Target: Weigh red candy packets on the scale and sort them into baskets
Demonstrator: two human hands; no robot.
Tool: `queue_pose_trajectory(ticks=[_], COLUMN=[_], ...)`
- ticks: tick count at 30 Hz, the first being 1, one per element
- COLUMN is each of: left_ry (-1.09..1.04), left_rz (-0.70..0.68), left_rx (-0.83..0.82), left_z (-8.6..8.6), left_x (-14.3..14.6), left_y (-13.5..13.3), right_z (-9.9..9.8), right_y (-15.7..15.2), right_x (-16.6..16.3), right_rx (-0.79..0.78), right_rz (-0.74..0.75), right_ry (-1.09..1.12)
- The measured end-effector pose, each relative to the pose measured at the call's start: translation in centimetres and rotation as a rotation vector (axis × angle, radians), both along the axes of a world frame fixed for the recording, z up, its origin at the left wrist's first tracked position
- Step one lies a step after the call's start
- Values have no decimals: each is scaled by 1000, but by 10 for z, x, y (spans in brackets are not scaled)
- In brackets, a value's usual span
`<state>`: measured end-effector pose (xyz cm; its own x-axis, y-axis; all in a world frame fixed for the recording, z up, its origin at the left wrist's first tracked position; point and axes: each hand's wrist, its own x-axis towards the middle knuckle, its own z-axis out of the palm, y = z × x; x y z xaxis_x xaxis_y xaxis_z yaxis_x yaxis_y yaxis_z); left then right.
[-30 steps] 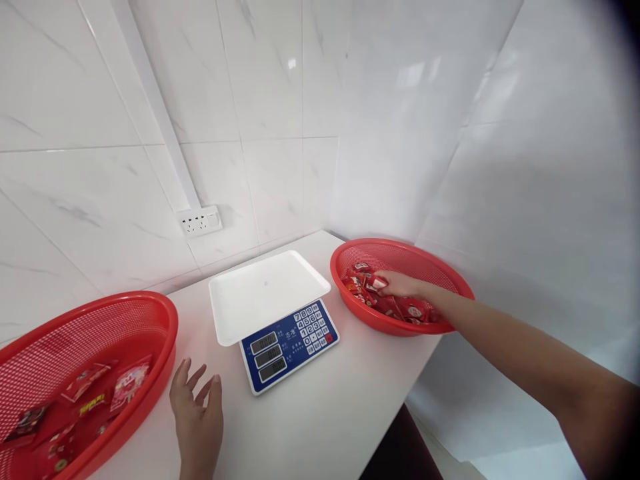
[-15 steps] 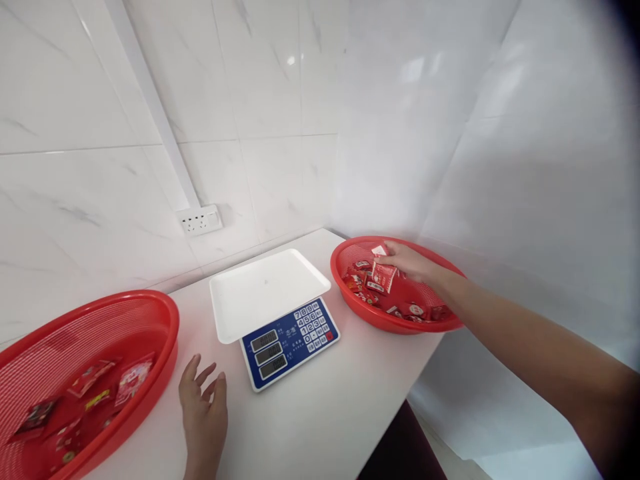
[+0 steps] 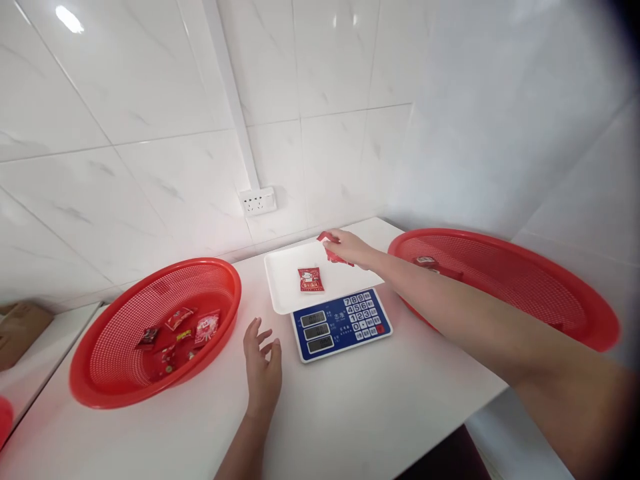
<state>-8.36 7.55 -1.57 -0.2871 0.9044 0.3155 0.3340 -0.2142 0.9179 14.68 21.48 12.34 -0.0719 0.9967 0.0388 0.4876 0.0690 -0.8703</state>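
Observation:
My right hand [image 3: 353,249] is closed on a small red snack packet [image 3: 334,255], above the right part of the white tray [image 3: 283,267] of a digital scale [image 3: 340,327]. Another red snack packet [image 3: 311,281], with a white picture on it, lies flat on the tray. Left of the scale's blue keypad panel, my left hand [image 3: 263,367] hovers over the table with fingers apart, holding nothing. The right red basket [image 3: 500,250] contains red packets, partly hidden by my right forearm.
A left red basket [image 3: 95,333] holds several scattered packets. At the far left, a cardboard box [image 3: 23,330] rests on a neighbouring surface, with a red rim [image 3: 4,417] below it. A tiled wall with a socket [image 3: 259,201] runs behind the white table [image 3: 360,413].
My right hand has moved left from the right basket to above the scale tray. One red packet now lies on the formerly bare tray. The view has swung left; my left hand stays open.

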Motion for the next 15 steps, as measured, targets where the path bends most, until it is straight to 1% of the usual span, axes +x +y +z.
queue_pose_trajectory(ticks=[2,4,7,9,10,12,15], left_ry=[1,-1,-13,-22,-27,-32,-36], left_rz=[-5,-11,-10,-4,0,10,15], left_rx=[-3,-13,-29,-36,-37,-36,-29], left_z=[-2,-3,-3,-3,-3,-2,-1], left_x=[-1,-1,0,0,0,0,-1], left_y=[1,1,2,2,2,2,2], right_z=[0,-1,-7,-11,-13,-14,-7], right_y=[-1,-2,-1,2,3,5,1], right_x=[-1,2,8,13,15,21,38], right_rx=[-40,-113,-302,-392,-396,-351,-274], right_rz=[17,44,118,153,147,99,42], right_ry=[26,72,177,184,157,115,119])
